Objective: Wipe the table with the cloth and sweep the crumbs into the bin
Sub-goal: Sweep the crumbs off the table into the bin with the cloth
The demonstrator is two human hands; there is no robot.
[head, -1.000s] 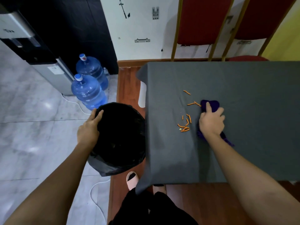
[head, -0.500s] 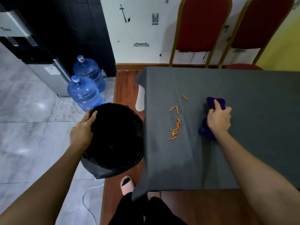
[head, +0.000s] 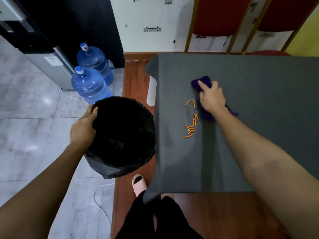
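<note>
The hands are working apart: the right hand (head: 211, 99) is pressing down on the purple cloth (head: 203, 82), fingers curled over it, right of centre in the frame, while the left hand (head: 82, 127) is gripping the rim of the black-lined bin (head: 120, 135) at centre left, thumb and fingers closed over its edge. The orange crumbs (head: 190, 125) are lying in a loose line on the grey-covered desk (head: 259, 83), just left of the cloth and below it, between the right hand and the desk's left edge. The bin is standing on the floor just beside that edge, lower than the desktop. This looks like the sweeping step, with the crumbs not yet in the bin; the next move probably calls for a leftward push of the cloth, gathering them toward the edge above the bin.
</note>
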